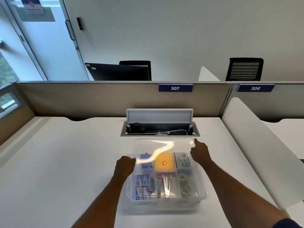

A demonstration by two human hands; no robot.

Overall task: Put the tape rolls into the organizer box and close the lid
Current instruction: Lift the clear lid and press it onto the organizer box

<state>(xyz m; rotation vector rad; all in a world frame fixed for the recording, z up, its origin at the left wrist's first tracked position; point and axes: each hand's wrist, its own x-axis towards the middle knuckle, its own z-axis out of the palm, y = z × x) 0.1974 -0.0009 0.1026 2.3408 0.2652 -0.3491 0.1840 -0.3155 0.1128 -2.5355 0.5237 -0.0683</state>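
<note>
A clear plastic organizer box (204, 193) stands on the white desk in front of me. Its transparent lid (164, 143) is tilted over the box, blurred, with a streak of glare across it. My left hand (125, 165) grips the lid's left edge. My right hand (199, 152) holds the lid at its far right corner. Two clear tape rolls (183, 182) lie in the front right compartment. Other compartments hold an orange pad (165, 162), a blue item (145, 160), staple boxes (143, 186) and a metal stapler remover (166, 185).
An open cable tray (160, 129) with its flap up sits in the desk just behind the box. A beige partition (98, 99) labelled 307 closes the back. A white divider (256, 145) stands to the right.
</note>
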